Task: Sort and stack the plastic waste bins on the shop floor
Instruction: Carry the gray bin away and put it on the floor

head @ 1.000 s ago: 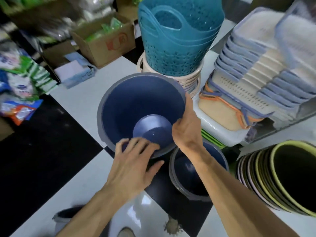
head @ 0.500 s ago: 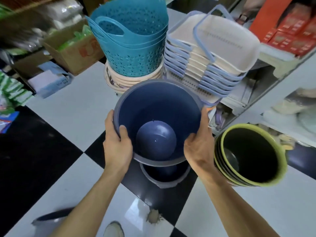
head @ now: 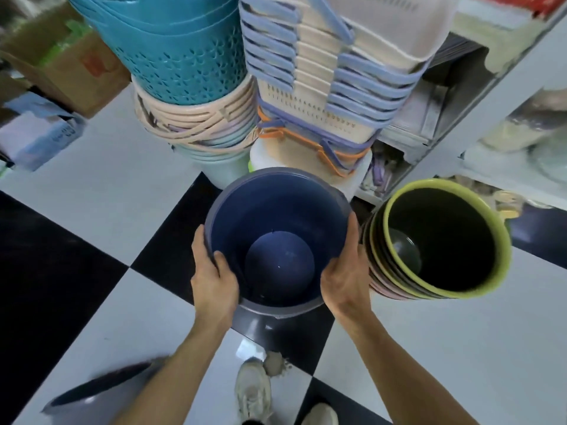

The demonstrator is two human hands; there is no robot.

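While the left hand (head: 214,282) and right hand (head: 345,279) are clamping opposite rims of the blue bin (head: 277,240), a nested green-rimmed stack (head: 441,243) is sitting just beside the right hand.

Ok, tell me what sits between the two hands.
In the head view, only the navy blue bin: left hand and right hand clasp its opposite rim sides.

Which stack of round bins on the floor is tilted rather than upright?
The stack with the green-rimmed bin on top, right of the blue bin held in both hands. It leans over, its nested rims fanning out, while the blue one points straight up.
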